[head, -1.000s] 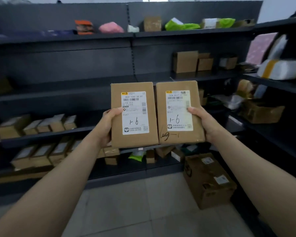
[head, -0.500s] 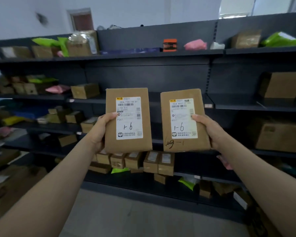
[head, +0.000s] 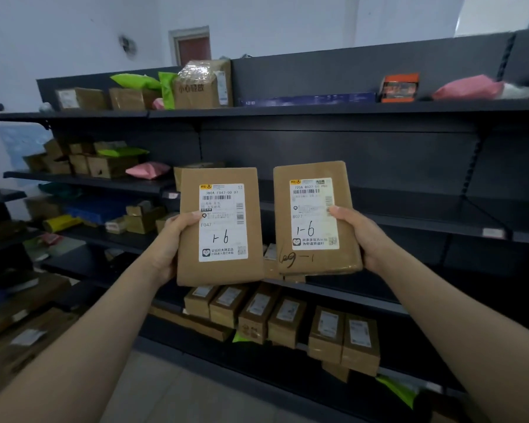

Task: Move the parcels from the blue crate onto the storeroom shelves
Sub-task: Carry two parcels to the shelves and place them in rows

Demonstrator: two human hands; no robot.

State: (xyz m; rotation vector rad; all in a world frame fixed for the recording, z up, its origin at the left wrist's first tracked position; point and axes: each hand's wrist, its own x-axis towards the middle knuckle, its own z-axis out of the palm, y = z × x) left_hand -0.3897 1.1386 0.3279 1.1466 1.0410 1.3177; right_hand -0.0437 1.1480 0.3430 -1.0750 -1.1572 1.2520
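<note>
**Head view.**
- Left parcel (head: 220, 227), right parcel (head: 315, 218): flat brown packets with white labels marked 1-6. Held upright side by side, slightly apart, in front of the shelves (head: 379, 108), not yet on any board.
- Handling: judged light and fairly stiff. Smooth paper wrap, likely slippery. Best taken at a long side edge, thumb on the face.
- Left hand (head: 171, 242): clamped on left parcel's outer edge, thumb on the label, fingers hidden behind.
- Right hand (head: 361, 236): clamped likewise on right parcel's outer edge.

Dim even light, bright upper-right window glare, blurred, warped edges
</note>
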